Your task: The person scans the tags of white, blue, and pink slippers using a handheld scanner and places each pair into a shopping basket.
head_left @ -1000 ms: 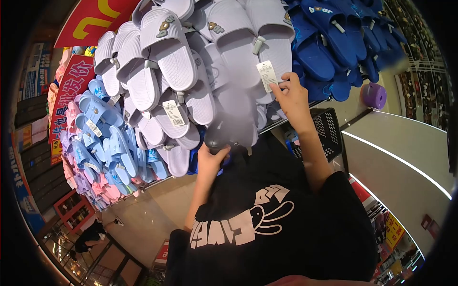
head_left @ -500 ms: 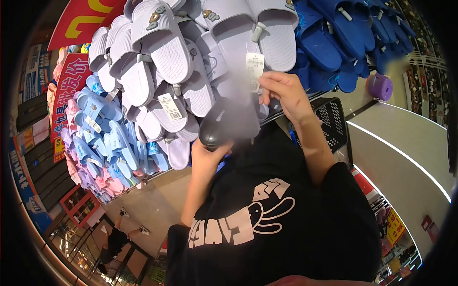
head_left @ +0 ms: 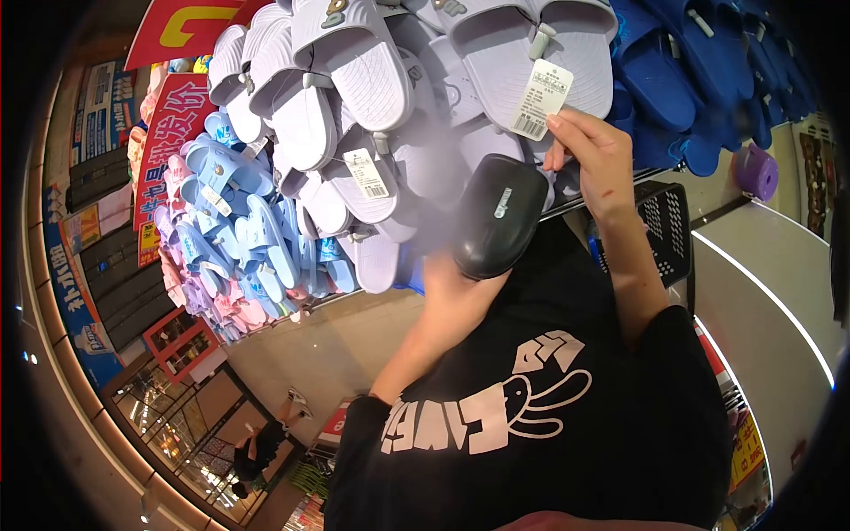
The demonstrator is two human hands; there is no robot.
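Observation:
A dark oval case [head_left: 503,217] with small light lettering is held from below by my left hand [head_left: 460,301]. A white price tag [head_left: 536,99] with a barcode is pinched at its lower right edge between the thumb and fingers of my right hand [head_left: 595,159]. The tag hangs in front of a pale lilac slipper [head_left: 580,57] on the rack. The case stands just below and left of the tag, apart from it. Another barcode tag [head_left: 366,173] hangs among the lilac slippers to the left.
Light blue slippers [head_left: 232,226] hang at the left beside a red sign [head_left: 173,124]. Dark blue slippers [head_left: 708,71] fill the upper right. A black basket [head_left: 664,232] is right of my right forearm, near a purple roll [head_left: 755,173]. A person [head_left: 258,451] is at the lower left.
The case has moved right and up in my left hand, and its lettered face shows more clearly. The camera view has shifted, so the rack sits further right. My right hand still pinches the tag.

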